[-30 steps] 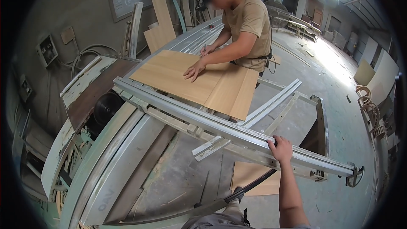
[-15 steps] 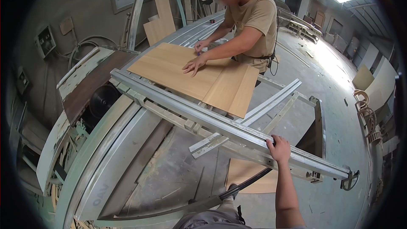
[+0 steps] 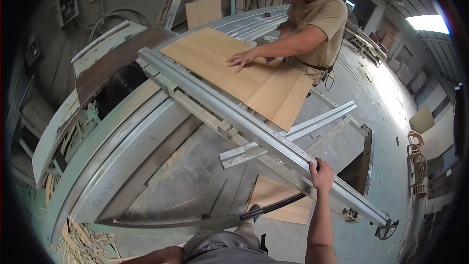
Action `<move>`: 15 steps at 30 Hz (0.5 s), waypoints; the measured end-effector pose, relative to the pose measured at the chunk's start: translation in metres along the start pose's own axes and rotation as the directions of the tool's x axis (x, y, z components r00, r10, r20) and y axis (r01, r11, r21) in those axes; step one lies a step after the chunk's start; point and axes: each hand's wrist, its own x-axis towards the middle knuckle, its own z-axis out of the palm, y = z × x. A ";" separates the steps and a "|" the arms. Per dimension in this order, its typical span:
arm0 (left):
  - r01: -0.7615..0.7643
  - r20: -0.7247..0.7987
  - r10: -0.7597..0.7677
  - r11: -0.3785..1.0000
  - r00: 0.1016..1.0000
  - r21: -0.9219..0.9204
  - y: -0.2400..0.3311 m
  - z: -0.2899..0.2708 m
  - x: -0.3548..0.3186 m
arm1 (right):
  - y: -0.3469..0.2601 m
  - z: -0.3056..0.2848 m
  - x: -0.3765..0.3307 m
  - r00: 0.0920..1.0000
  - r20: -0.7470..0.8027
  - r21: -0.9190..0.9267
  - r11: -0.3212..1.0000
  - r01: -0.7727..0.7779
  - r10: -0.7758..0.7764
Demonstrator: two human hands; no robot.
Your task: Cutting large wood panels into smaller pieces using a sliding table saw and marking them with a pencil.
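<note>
My right hand [image 3: 322, 174] is closed over a long metal fence rail [image 3: 234, 111], towards its near right end. Of my left arm, only the forearm [image 3: 159, 255] shows at the lower edge; that hand is out of sight. On the far side of the rail lies a wide light-wood board [image 3: 210, 51], beside a narrower wood piece [image 3: 288, 99]. A co-worker [image 3: 320, 27] in a tan shirt stands over them, one hand [image 3: 240, 60] spread flat on the board. The co-worker's other hand is mostly hidden behind that arm.
To the left, a dark round saw blade [image 3: 123, 82] sits beside the curved-looking machine bed [image 3: 132, 132]. A metal bar [image 3: 317, 122] crosses under the rail. Another wood sheet [image 3: 281, 203] lies on the floor near my feet. Offcuts [image 3: 85, 244] are heaped at the lower left.
My view has shifted, and my left forearm has come in at the lower edge. The co-worker's farther hand has drawn back from the board's middle. My right hand stays on the rail.
</note>
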 end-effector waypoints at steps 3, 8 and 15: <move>-0.104 -0.003 0.104 0.994 0.995 0.015 0.010 -0.029 0.010 | 0.005 0.008 0.001 0.998 -0.053 -0.026 0.999 0.031 -0.032; -0.136 0.034 0.135 0.990 0.990 0.039 0.023 -0.055 0.020 | 0.003 0.005 -0.003 0.999 -0.047 -0.023 1.000 0.015 -0.016; -0.100 0.074 0.098 0.995 0.992 0.031 0.021 -0.027 0.014 | 0.001 0.005 -0.002 1.000 -0.007 -0.014 1.000 0.001 -0.001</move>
